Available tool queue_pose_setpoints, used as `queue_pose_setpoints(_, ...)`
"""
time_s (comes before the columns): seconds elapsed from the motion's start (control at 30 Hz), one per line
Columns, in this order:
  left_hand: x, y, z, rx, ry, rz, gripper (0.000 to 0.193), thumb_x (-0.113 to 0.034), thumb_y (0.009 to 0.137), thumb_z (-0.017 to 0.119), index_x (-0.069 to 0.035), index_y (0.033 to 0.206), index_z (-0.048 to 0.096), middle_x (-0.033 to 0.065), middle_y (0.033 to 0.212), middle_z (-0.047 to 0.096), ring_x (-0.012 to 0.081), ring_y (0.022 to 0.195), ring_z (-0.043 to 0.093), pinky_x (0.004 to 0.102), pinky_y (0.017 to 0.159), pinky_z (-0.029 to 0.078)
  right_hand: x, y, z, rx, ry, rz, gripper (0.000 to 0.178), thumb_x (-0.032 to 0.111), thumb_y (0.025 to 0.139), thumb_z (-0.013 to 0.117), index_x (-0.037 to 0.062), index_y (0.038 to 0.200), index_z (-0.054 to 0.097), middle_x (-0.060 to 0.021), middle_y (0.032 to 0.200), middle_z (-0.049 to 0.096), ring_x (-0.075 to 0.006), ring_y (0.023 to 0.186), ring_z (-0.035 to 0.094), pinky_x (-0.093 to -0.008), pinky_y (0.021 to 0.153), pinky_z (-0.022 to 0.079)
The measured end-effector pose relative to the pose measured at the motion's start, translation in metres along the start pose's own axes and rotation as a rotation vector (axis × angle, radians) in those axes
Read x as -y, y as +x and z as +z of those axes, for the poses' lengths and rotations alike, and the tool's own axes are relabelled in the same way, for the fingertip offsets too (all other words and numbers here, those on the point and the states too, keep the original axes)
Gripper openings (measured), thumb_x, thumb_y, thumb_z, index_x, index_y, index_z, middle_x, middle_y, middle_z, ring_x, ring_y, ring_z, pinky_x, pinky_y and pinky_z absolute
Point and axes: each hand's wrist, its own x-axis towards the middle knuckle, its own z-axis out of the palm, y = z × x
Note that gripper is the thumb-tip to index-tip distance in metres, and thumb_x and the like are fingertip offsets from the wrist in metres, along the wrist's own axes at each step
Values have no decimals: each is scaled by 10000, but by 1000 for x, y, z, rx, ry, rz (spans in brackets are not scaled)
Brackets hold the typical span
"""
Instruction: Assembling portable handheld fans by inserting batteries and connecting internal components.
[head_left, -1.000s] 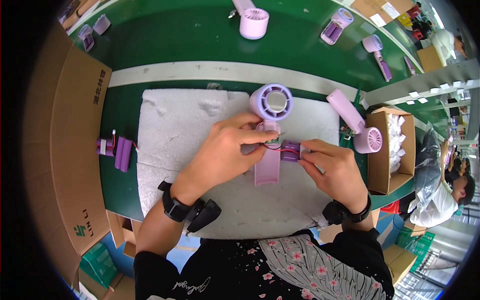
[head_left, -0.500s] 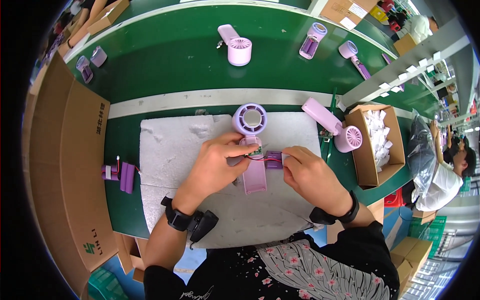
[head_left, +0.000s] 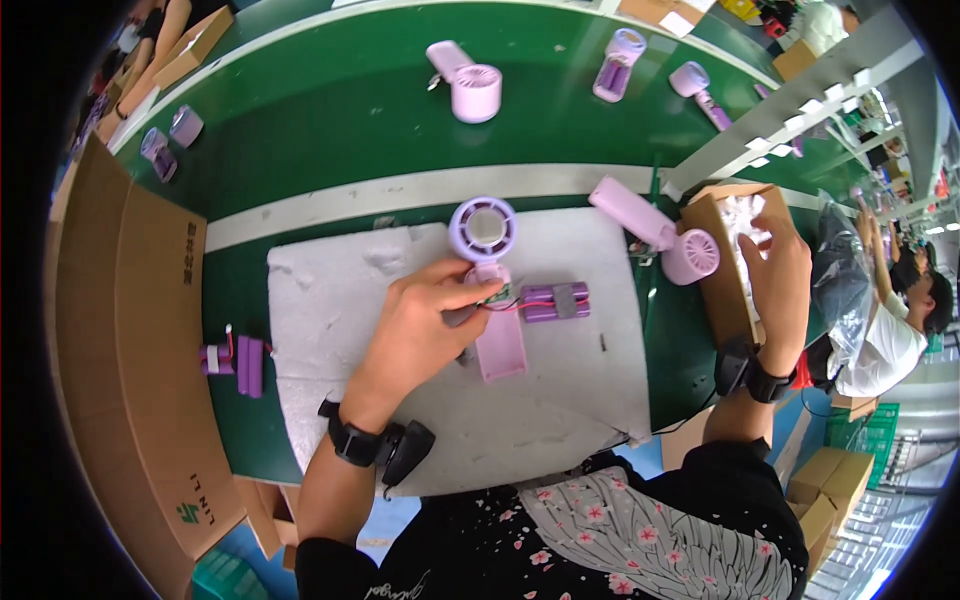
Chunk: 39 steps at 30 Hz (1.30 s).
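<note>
While a tall cardboard box (head_left: pixel 150 390) stands along the left edge, spare purple battery cells (head_left: pixel 250 366) lie beside it on the green counter (head_left: pixel 235 425). To their right is a pale foam sheet (head_left: pixel 325 350), over which the left hand (head_left: pixel 415 315) reaches, its fingers bent in close at the green circuit board (head_left: pixel 503 293); whether they pinch the board or its wires is hidden. That board sits in the upper handle of an opened pink-and-lilac fan (head_left: pixel 505 350), which lies on the foam with its round head at the far end. Just right of the handle, a purple battery pack (head_left: pixel 556 302) with a grey strip lies on the foam, red and dark wires running toward the board. Farther right, a second pink fan (head_left: pixel 635 215) lies at the foam's edge, near a carton (head_left: pixel 712 265) of white pieces (head_left: pixel 740 212). Over that carton, the right hand (head_left: pixel 782 265) has its fingers curled downward; whether they grip a piece, I cannot tell.
</note>
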Motion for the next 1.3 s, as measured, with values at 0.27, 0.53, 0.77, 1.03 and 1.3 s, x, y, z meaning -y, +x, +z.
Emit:
queue_pose_setpoints(0.27, 3, 0, 7, -47, -18, 53, 372, 66, 690, 722, -62, 1037, 760, 137, 1043, 700, 192, 721, 657, 290, 678, 537, 55, -14, 104, 379, 304, -715, 597, 19, 674, 811, 47, 1234, 604, -131, 1169, 634, -299, 987, 639, -362, 839, 529)
queue_pose_setpoints(0.53, 2, 0, 5, -46, -16, 98, 364, 67, 678, 721, -46, 1022, 761, 149, 1025, 697, 207, 732, 668, 302, 669, 544, 63, -18, 87, 1140, 955, -39, 774, -23, 776, 714, 86, 1467, 381, -104, 1071, 628, -232, 1005, 643, -343, 810, 530)
queue_pose_setpoints(0.77, 1, 2, 5, -29, 0, 99, 366, 56, 658, 744, -41, 1011, 763, 149, 1007, 694, 211, 730, 666, 303, 659, 547, 56, -23, 89, 1453, 1418, 31, 959, -95, 735, 675, 130, 1545, 213, -113, 1195, 540, -271, 1103, 609, -349, 830, 533)
queue_pose_setpoints(1.03, -1, 1, 5, -32, -12, 103, 361, 51, 663, 749, -37, 1013, 761, 153, 1016, 696, 245, 802, 700, 318, 699, 570, 55, -32, 91, 1315, 1173, -126, 873, -69, 640, 780, 62, 1422, 414, -122, 1282, 474, -305, 1163, 557, -411, 948, 509)
queue_pose_setpoints(1.3, -5, 0, 4, 10, -6, 57, 352, 51, 708, 731, -35, 1049, 748, 155, 1031, 695, 273, 860, 710, 322, 731, 578, 71, -36, 99, 577, 651, -858, 745, 1, 511, 857, 44, 1209, 602, -122, 1239, 570, -335, 1094, 574, -420, 946, 489)
